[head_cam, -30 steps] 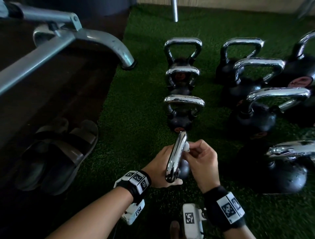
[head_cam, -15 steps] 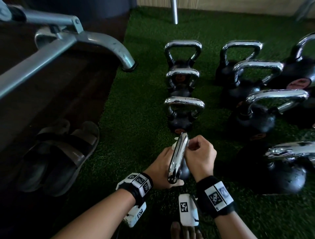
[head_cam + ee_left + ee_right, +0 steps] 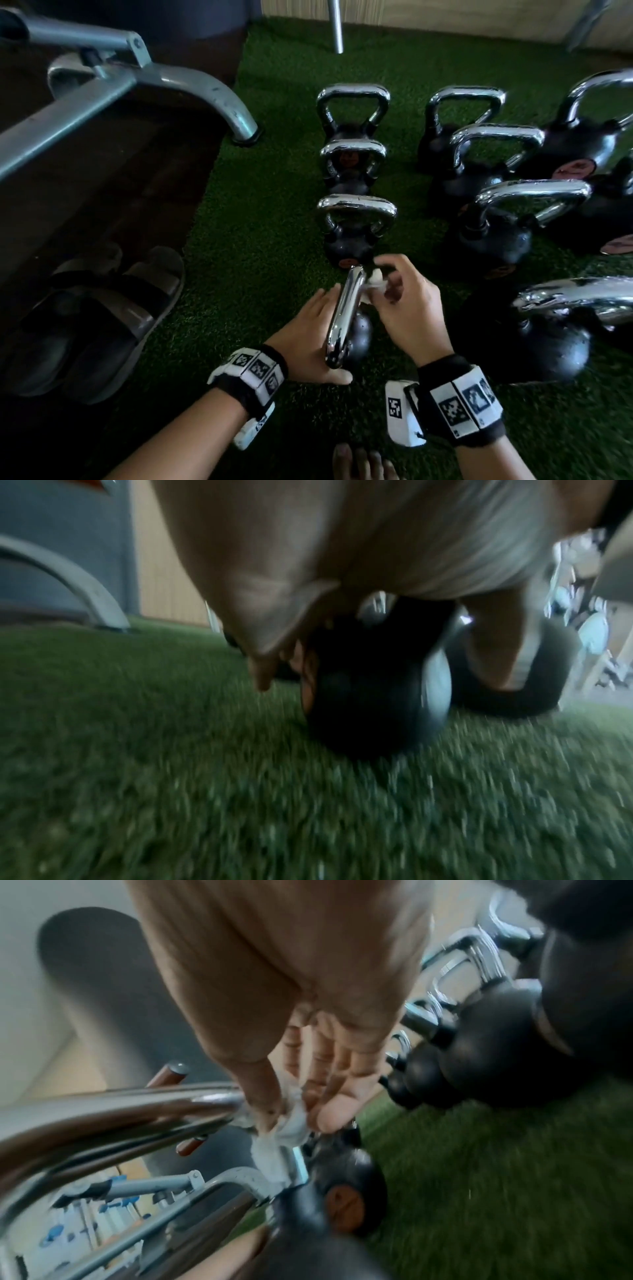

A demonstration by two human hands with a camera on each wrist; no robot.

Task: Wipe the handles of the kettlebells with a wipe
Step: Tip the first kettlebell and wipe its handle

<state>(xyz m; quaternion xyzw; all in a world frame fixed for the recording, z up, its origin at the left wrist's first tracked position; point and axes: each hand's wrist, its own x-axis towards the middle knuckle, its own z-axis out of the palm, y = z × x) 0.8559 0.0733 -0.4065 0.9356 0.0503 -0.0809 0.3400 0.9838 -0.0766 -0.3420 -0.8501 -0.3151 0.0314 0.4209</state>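
**Ana:** Chrome, curved and shiny: that is the handle (image 3: pixel 344 310) of the nearest small black round kettlebell (image 3: pixel 359 334), which stands on the green artificial turf (image 3: pixel 260 260). A crumpled white wipe (image 3: pixel 371 282) sits against the far end of that handle.

**Ben:** Who holds the wipe?

**Ana:** The right hand (image 3: pixel 409 308) pinches it between thumb and fingertips (image 3: pixel 329 1118), just right of the handle. The left hand (image 3: pixel 308 337) lies on the other side of the handle, fingers reaching down along the black ball; whether they curl round it I cannot tell, as the wrist view is blurred.

**Ben:** And beyond that handle?

**Ana:** Three more black kettlebells with chrome handles (image 3: pixel 356 212) stand in a line straight beyond it. To its right stands a group of larger black kettlebells (image 3: pixel 493 236), close together. No containers show.

**Ben:** The floor and room?

**Ana:** Left of the handle the turf ends at a dark floor (image 3: pixel 102 192), where a pair of dark sandals (image 3: pixel 92 318) lies. A grey metal machine frame (image 3: pixel 113 92) rises beyond them, one foot set on the turf. A pale wall (image 3: pixel 445 17) runs along the far side.
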